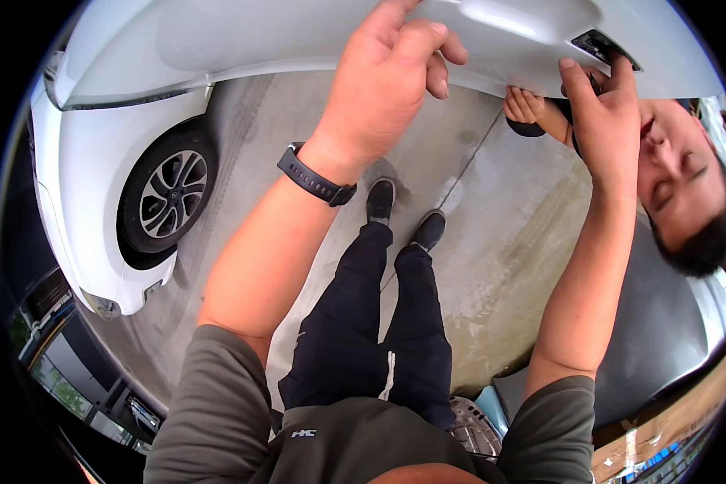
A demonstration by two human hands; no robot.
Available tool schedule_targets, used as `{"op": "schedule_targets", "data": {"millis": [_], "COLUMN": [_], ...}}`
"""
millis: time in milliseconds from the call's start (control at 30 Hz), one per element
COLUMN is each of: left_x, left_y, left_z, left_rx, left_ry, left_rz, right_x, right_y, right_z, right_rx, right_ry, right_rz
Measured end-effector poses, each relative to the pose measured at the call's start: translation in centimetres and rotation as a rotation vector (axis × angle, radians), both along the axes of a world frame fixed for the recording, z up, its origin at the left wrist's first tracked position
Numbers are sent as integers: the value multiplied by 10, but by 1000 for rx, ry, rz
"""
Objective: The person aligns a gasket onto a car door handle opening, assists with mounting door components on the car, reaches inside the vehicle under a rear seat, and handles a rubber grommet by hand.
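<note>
My left hand (pixel 403 73) is raised against a white car door panel (pixel 315 32), fingers apart and loosely bent, with nothing visible in them. A black watch is on that wrist. My right hand (pixel 609 121) reaches up to a black recessed fitting (pixel 589 44) in the panel, one finger at the recess and the others curled round something dark, mostly hidden. Just left of it, a co-worker's hand (pixel 524 109) touches the panel's lower edge.
A co-worker's head (pixel 678 177) is close beside my right arm. A white car body with a wheel (pixel 173 194) stands at left. A dark grey car panel (pixel 653 339) and cardboard (pixel 645 444) are at lower right. My feet stand on concrete (pixel 460 266).
</note>
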State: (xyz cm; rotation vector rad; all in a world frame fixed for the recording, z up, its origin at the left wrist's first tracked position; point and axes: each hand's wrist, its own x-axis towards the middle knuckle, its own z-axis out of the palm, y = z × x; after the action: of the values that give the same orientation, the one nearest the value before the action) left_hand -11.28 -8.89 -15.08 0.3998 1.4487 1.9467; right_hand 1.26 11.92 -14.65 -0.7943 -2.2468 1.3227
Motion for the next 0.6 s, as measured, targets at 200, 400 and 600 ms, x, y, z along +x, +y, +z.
{"op": "schedule_targets", "data": {"millis": [200,400,600], "left_x": [-2,10,17], "left_y": [9,21,30], "left_z": [6,30,-7], "left_rx": [58,-122,168], "left_ry": [-198,65,-250], "left_rz": [-77,-126,61], "right_x": [4,7,6], "right_y": [11,9,8], "right_z": [-10,-11,-13], "right_rx": [131,84,143], "right_ry": [10,-31,-47], "right_rz": [-46,-60,-38]}}
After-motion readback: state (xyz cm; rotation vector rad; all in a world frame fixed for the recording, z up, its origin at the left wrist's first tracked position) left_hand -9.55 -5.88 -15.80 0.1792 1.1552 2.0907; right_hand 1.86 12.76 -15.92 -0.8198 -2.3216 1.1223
